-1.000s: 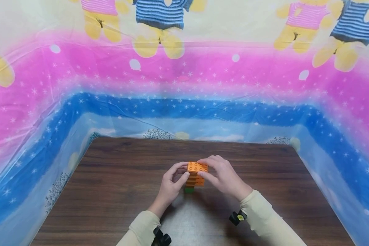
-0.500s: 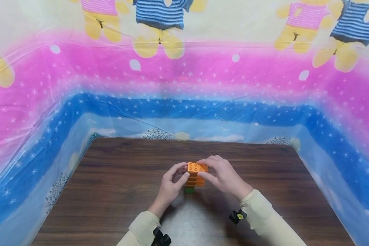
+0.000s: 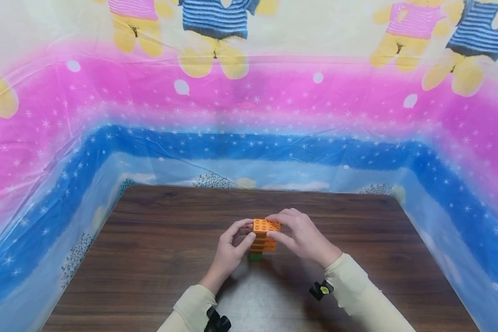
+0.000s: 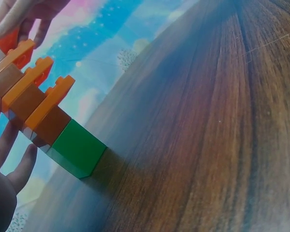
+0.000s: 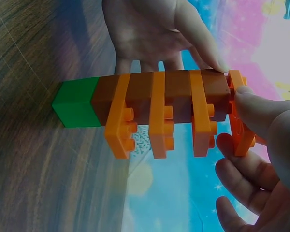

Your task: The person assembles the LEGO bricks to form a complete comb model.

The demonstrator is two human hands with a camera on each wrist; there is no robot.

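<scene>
A tower of toy building bricks stands upright on the table. Its base is a green brick [image 5: 77, 102], and above it brown bricks [image 5: 178, 89] alternate with flat orange bricks [image 5: 157, 128] that jut out to the right. My right hand [image 3: 305, 235] pinches the topmost orange brick [image 3: 264, 225], thumb at the near side and fingers at the far side. That brick sits at the top of the uppermost brown brick, overhanging rightward. My left hand [image 3: 228, 251] grips the upper tower from the left, its thumb [image 5: 215, 55] at the top brown brick.
The dark wood-grain table [image 3: 170, 221] spreads around the tower. A printed curtain [image 3: 249, 147] encloses it at the back and both sides. Small black cameras sit at the left wrist [image 3: 217, 320] and right wrist [image 3: 321, 290].
</scene>
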